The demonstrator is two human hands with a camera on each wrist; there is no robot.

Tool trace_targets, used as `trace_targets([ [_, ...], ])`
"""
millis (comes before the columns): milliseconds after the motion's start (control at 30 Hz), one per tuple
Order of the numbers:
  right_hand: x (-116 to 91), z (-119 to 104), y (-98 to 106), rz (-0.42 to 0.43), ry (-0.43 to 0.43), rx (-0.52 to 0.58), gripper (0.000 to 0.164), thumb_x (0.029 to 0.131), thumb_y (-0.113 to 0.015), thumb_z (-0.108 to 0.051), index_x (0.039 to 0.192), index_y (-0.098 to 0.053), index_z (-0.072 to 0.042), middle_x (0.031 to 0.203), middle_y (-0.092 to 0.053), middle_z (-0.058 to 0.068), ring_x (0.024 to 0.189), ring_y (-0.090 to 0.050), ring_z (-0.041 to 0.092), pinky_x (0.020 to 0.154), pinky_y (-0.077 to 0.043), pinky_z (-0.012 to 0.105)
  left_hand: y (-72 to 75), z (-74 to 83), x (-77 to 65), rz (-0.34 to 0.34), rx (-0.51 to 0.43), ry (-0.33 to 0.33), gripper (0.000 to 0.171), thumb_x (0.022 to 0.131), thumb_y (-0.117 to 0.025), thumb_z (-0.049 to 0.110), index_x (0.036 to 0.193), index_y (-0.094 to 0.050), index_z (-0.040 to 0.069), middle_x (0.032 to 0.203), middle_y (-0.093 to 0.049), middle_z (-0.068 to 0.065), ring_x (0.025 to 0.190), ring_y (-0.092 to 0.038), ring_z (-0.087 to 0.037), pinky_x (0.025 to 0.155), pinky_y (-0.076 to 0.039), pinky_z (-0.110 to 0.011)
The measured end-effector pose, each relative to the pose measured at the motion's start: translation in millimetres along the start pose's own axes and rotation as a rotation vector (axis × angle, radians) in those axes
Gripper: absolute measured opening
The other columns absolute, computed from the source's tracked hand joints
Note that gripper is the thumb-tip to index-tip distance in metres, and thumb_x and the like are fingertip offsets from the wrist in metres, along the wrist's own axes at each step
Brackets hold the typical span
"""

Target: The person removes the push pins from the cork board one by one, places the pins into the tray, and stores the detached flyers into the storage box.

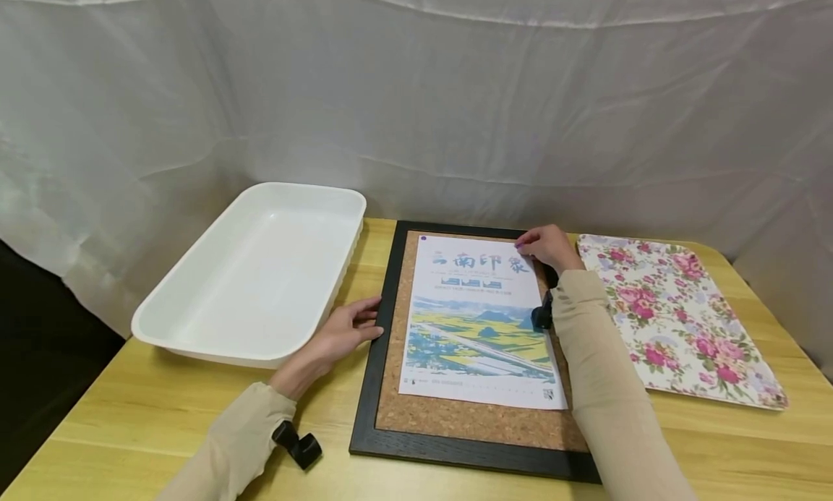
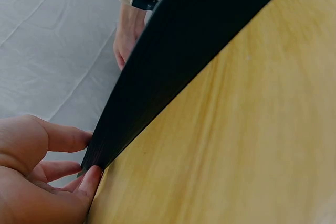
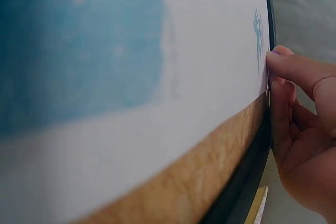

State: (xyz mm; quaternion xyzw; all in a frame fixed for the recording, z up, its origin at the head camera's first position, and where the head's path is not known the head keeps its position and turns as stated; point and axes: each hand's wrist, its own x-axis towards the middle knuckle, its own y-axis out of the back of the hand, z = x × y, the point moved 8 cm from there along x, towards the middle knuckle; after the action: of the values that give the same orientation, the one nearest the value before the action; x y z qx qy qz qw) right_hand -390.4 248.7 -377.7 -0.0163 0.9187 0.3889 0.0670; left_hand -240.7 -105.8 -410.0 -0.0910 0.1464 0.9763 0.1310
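Note:
A printed poster (image 1: 481, 324) with a landscape and large blue characters lies on a cork board (image 1: 449, 418) framed in black wood (image 1: 372, 385). A purple pushpin (image 1: 424, 238) sits at the poster's top left corner. At the top right corner, my right hand (image 1: 552, 246) pinches another purple pushpin (image 1: 518, 245) between thumb and fingers; in the right wrist view the fingertips mostly hide that pushpin (image 3: 276, 52). My left hand (image 1: 340, 335) rests its fingertips against the frame's left edge. Close up, the left wrist view has these fingers (image 2: 68, 137) touching the black side.
A deep white plastic tray (image 1: 254, 270) stands left of the board, near the left forearm. On the right lies a flower-patterned board (image 1: 677, 320), partly behind the right sleeve. Beneath everything is a wooden table (image 1: 117, 421), with a grey curtain (image 1: 455, 110) behind.

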Motion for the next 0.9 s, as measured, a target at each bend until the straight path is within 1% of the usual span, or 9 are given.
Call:
trace_targets([
  [200, 2.5, 4.1, -1.9, 0.016, -0.001, 0.023, 0.023, 0.095, -0.061, -0.008, 0.115, -0.068, 0.001, 0.116, -0.056, 0.021, 0.100, -0.049, 0.035, 0.092, -0.047, 0.046, 0.6, -1.5, 0.2, -0.005, -0.001, -0.003, 0.061, 0.094, -0.060, 0.001, 0.149, -0.034, 0.002, 0.137, -0.046, -0.021, 0.125, -0.047, -0.034, 0.100, -0.045, -0.042],
  [367, 3.3, 6.3, -0.3, 0.026, -0.001, 0.052, 0.025, 0.095, -0.061, -0.009, 0.117, -0.067, 0.001, 0.118, -0.055, 0.021, 0.100, -0.049, 0.035, 0.087, -0.048, 0.040, 0.0, -0.7, 0.0, -0.012, -0.002, -0.006, 0.061, 0.094, -0.059, 0.001, 0.150, -0.034, 0.003, 0.138, -0.046, -0.021, 0.126, -0.047, -0.035, 0.101, -0.045, -0.042],
  [433, 3.1, 6.2, 0.8, 0.030, 0.002, 0.067, 0.024, 0.095, -0.061, -0.009, 0.116, -0.067, 0.002, 0.117, -0.055, 0.021, 0.099, -0.050, 0.035, 0.086, -0.049, 0.038, -0.3, -0.4, 0.2, -0.015, -0.003, -0.006, 0.061, 0.094, -0.059, 0.001, 0.150, -0.034, 0.003, 0.138, -0.046, -0.021, 0.126, -0.046, -0.035, 0.101, -0.045, -0.042],
  [567, 2.1, 5.0, 1.6, 0.037, 0.011, 0.079, 0.024, 0.094, -0.063, -0.009, 0.114, -0.067, 0.004, 0.115, -0.056, 0.021, 0.096, -0.051, 0.034, 0.085, -0.050, 0.039, 0.0, -1.1, 0.9, -0.018, -0.002, -0.004, 0.061, 0.094, -0.059, 0.001, 0.150, -0.034, 0.003, 0.138, -0.045, -0.021, 0.126, -0.046, -0.035, 0.101, -0.045, -0.042],
  [767, 2.3, 3.6, 3.0, 0.056, 0.004, 0.092, 0.024, 0.094, -0.065, -0.011, 0.113, -0.068, 0.003, 0.113, -0.057, 0.021, 0.095, -0.052, 0.033, 0.083, -0.050, 0.035, 0.1, -0.4, 0.5, -0.019, -0.003, -0.006, 0.061, 0.094, -0.059, 0.001, 0.150, -0.034, 0.003, 0.138, -0.045, -0.021, 0.127, -0.046, -0.035, 0.101, -0.045, -0.042],
  [900, 2.4, 6.6, 3.3, 0.064, 0.001, 0.128, 0.025, 0.094, -0.064, -0.013, 0.112, -0.067, 0.004, 0.112, -0.058, 0.020, 0.093, -0.052, 0.032, 0.082, -0.049, 0.035, -0.8, -0.4, 0.6, -0.018, -0.003, -0.004, 0.061, 0.094, -0.059, 0.001, 0.150, -0.034, 0.003, 0.138, -0.045, -0.021, 0.126, -0.046, -0.035, 0.101, -0.045, -0.042],
])
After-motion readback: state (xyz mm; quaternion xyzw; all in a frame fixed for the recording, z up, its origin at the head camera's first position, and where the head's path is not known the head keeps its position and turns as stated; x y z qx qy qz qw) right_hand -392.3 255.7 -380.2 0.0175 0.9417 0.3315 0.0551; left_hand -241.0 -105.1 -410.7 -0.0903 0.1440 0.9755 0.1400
